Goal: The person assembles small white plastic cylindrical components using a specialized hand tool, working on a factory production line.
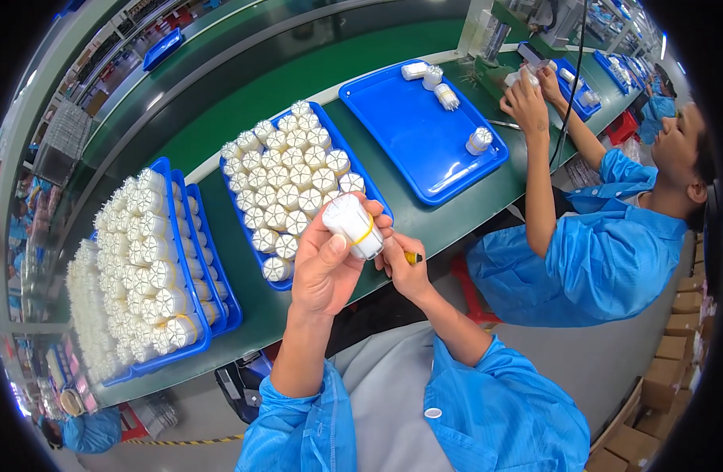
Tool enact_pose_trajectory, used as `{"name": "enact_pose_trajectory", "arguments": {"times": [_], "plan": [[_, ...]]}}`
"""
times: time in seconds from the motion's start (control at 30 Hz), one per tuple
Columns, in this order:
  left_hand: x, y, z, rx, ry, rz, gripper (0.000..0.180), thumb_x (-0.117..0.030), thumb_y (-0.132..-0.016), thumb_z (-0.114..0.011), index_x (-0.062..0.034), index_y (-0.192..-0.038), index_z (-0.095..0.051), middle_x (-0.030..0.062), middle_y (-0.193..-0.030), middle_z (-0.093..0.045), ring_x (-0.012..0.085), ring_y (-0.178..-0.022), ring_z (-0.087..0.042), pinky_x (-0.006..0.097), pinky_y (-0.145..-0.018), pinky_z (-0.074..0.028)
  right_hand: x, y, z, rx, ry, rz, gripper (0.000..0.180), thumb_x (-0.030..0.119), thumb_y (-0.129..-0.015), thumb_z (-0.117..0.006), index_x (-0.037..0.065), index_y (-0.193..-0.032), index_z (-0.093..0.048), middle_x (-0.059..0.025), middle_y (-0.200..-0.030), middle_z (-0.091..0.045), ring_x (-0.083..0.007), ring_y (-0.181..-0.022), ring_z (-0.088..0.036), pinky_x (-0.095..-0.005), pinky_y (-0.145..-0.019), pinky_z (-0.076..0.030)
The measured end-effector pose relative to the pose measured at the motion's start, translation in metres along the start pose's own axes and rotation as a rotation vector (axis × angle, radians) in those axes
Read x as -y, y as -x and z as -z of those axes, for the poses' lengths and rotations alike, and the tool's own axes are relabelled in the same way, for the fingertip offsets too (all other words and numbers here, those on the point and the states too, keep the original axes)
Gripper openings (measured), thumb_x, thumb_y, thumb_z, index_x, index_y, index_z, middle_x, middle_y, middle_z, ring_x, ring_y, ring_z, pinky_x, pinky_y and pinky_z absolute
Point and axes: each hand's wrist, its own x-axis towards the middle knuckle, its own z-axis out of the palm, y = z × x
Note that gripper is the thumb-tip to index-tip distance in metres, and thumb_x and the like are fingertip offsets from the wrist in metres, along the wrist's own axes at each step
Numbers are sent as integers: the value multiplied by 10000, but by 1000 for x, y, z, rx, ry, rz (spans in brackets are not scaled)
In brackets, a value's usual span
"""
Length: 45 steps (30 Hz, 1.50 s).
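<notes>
My left hand (pixel 323 271) is closed round a white cylindrical part (pixel 347 220) with a yellow band about it, held tilted above the near edge of the bench. Against its lower end sits my right hand (pixel 407 271), fingers wrapped round a small tool with a yellow-and-black handle (pixel 413 258). The tool's tip is hidden between the fingers and the part. Just beyond my hands lies a blue tray (pixel 327 126) packed with rows of similar white parts (pixel 289 173), their slotted ends facing up.
Stacked blue trays (pixel 207 334) full of white parts stand at the left. A larger blue tray (pixel 412 126) to the right carries several loose white parts. Beyond it a co-worker in a blue smock (pixel 589 259) handles a white piece. Cardboard boxes (pixel 664 377) line the floor at right.
</notes>
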Motion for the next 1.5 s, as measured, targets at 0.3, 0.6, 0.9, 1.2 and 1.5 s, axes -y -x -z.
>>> {"name": "enact_pose_trajectory", "arguments": {"times": [0.3, 0.6, 0.9, 1.2, 1.5], "plan": [[7, 2, 3, 247, -85, -223, 503, -31, -756, -751, -90, -1195, -511, 176, -1222, -593, 425, -1250, -496, 515, -1061, -402, 0, 0, 2, 7, -8, -13, 401, 193, -990, -474, 7, -640, -531, -24, -559, -513, -83, -517, -436, -273, -490, -334], [-11, 8, -1, 383, -967, -638, 456, 12, -776, -717, -111, -1146, -480, 144, -1141, -628, 389, -1133, -562, 468, -934, -455, 1, -2, 2, 25, -2, 37, 403, 199, -1002, -471, 4, -655, -533, -28, -573, -530, -83, -530, -446, -273, -500, -346], [-20, 20, -14, 302, -1424, -845, 555, 119, -662, -709, -108, -1104, -463, 115, -1133, -657, 408, -1109, -567, 442, -887, -501, 0, -2, 3, 53, -2, 2, 406, 206, -1003, -472, 9, -653, -531, -22, -572, -527, -77, -532, -444, -265, -498, -344], [-21, 21, -15, 120, -1659, -929, 569, 124, -610, -697, -102, -1109, -544, 86, -1115, -662, 311, -988, -566, 369, -812, -464, -2, -2, 0, 8, -9, 38, 410, 210, -1000, -472, 9, -648, -536, -15, -561, -523, -69, -504, -433, -258, -476, -336], [-24, 26, -16, -124, -1690, -730, 515, 86, -615, -710, -66, -1087, -569, 112, -1058, -655, 285, -977, -577, 371, -837, -460, -3, -2, 0, 14, -22, -14, 429, 238, -1008, -469, 12, -650, -539, -10, -562, -525, -61, -498, -431, -247, -464, -329]]}}
